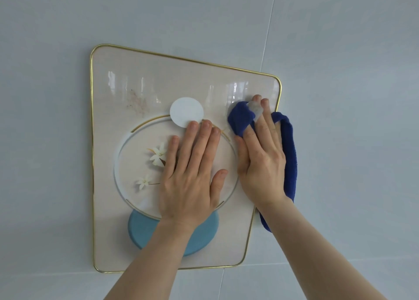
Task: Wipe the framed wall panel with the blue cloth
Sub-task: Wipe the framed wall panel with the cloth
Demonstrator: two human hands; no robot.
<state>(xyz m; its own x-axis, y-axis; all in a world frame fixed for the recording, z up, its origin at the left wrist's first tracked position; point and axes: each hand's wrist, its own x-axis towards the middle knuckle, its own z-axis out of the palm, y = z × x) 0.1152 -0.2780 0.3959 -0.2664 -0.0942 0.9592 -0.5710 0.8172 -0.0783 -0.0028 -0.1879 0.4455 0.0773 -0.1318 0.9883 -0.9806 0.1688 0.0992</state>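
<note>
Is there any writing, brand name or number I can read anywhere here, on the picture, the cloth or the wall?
None: no words, numbers or logos show.
Framed wall panel: only artwork, white flowers, circles, a faint speckled smudge.
Blue cloth: plain, no tag visible.
Wall tiles: blank.

Pale tiled wall (68, 141), gold-framed wall panel (136, 72) mounted flat against it, slightly askew

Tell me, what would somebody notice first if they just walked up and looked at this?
Probably the dark blue fluffy cloth, pressed by the right hand near the right edge of the glossy cream wall panel with its thin gold frame. Next, the left hand lies flat over the panel's middle, on the white printed ring with flowers.
</note>
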